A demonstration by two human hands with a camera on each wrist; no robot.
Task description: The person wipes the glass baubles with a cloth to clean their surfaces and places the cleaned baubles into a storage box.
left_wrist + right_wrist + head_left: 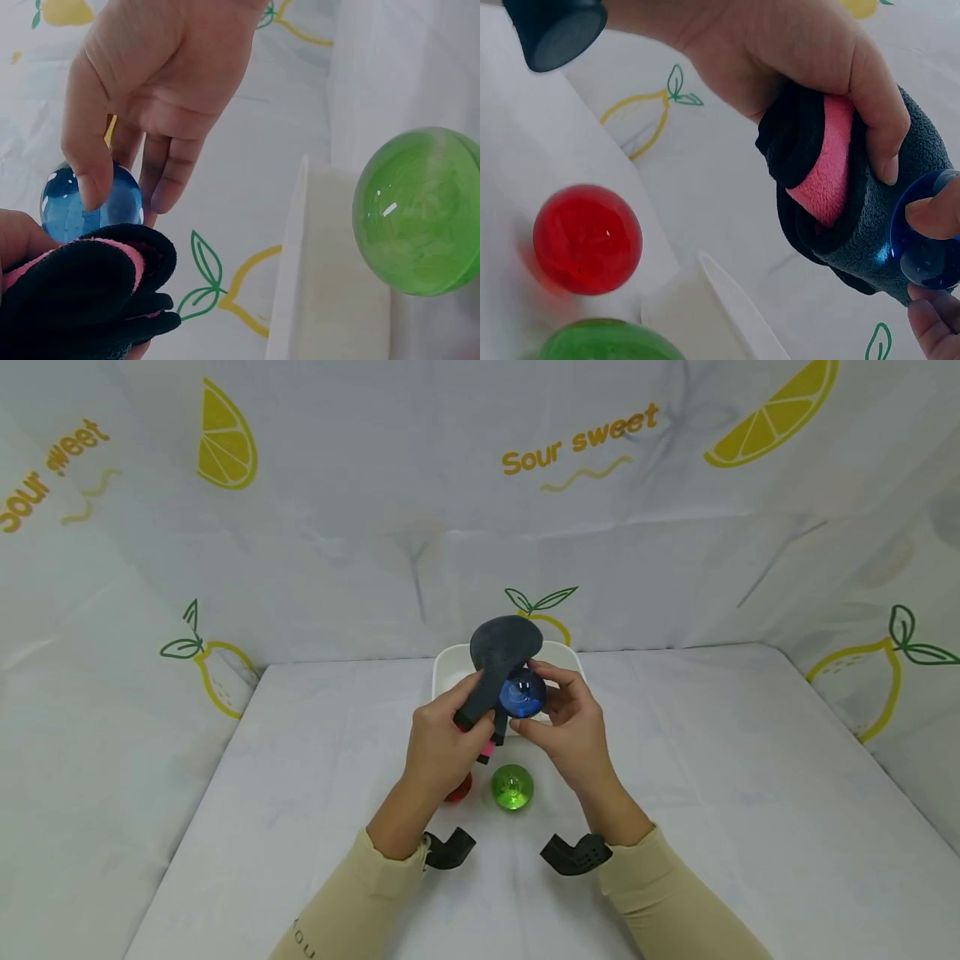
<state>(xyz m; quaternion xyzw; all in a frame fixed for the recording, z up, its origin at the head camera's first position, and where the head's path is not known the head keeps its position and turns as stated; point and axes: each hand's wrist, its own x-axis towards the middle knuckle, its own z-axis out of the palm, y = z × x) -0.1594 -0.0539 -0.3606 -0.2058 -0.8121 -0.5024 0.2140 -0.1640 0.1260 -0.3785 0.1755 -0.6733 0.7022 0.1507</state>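
My left hand (442, 739) grips a folded dark grey cloth (504, 647) with pink showing inside its folds (835, 157). In the right wrist view its fingers wrap round the bundle. My right hand (573, 727) holds a clear blue ball (522, 695) between thumb and fingers. The ball is right up against the cloth, and both are held up in front of the white container. A green ball (512, 787) lies on the table below the hands. Beside it is a red ball (587, 238), partly hidden behind my left wrist in the head view.
The white container (448, 667) stands at the table's back edge, partly covered by the hands and cloth. A white cloth with lemon prints hangs as a backdrop (360, 527) behind the white table (712, 777). Black wrist mounts (576, 855) stick out from both wrists.
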